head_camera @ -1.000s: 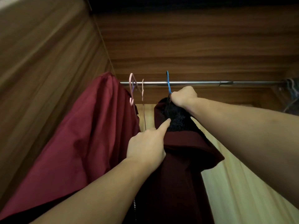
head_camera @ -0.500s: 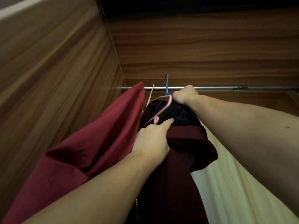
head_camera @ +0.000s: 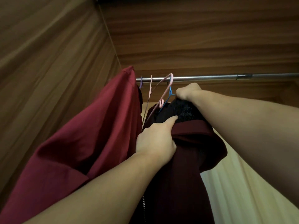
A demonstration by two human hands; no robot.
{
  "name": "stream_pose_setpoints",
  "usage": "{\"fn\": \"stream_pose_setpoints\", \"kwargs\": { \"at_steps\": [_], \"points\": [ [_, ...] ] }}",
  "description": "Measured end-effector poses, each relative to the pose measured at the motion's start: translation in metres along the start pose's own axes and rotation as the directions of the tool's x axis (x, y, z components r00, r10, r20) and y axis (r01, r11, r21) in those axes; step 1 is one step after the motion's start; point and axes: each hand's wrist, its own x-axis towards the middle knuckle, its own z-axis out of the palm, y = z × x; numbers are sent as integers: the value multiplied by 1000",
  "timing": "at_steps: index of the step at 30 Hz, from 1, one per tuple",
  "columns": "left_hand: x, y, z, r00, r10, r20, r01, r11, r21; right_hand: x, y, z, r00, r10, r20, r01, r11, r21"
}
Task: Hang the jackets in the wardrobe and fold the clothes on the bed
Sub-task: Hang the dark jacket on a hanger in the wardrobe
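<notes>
A dark maroon jacket (head_camera: 194, 143) with a black fuzzy collar (head_camera: 182, 110) and a front zip hangs from a blue hanger (head_camera: 169, 94) just below the steel wardrobe rail (head_camera: 202, 77). My right hand (head_camera: 187, 92) grips the top of the hanger and collar under the rail. My left hand (head_camera: 155, 139) holds the jacket's shoulder, thumb pressed on the collar. A pink hanger (head_camera: 166, 88) hooked on the rail tilts across in front of the blue one. A red garment (head_camera: 100, 130) hangs on the rail at the left.
Wooden wardrobe walls (head_camera: 56, 62) close in on the left and behind. Another thin pink hanger (head_camera: 150, 88) and a purple hook (head_camera: 141, 83) hang between the red garment and the jacket. The rail runs bare to the right. A pale yellow panel (head_camera: 242, 191) lies lower right.
The view shifted, and the rail sits higher over my right hand. The blue hanger's hook, earlier over the rail, is now below it. The pink hanger has swung across to the right.
</notes>
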Motion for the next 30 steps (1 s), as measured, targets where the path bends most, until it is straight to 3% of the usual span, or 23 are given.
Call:
{"fn": "stream_pose_setpoints", "kwargs": {
  "at_steps": [15, 19, 27, 30],
  "points": [
    [-5, 34, 10, 997, -11, 81, 17, 998, -65, 1, 21, -22, 1000, -9, -3, 8, 995, -102],
    [-11, 36, 11, 995, -37, 92, 44, 996, -84, -6, 18, -21, 998, -12, 58, 18, 995, -98],
    [-30, 39, 7, 988, -148, 50, 155, 970, -188, -43, 27, -35, 974, -42, 221, 13, 991, 134],
    [-36, 45, 4, 979, -201, 38, 204, 949, -241, -61, 40, -47, 967, -127, 222, 90, 982, 169]
  ]
}}
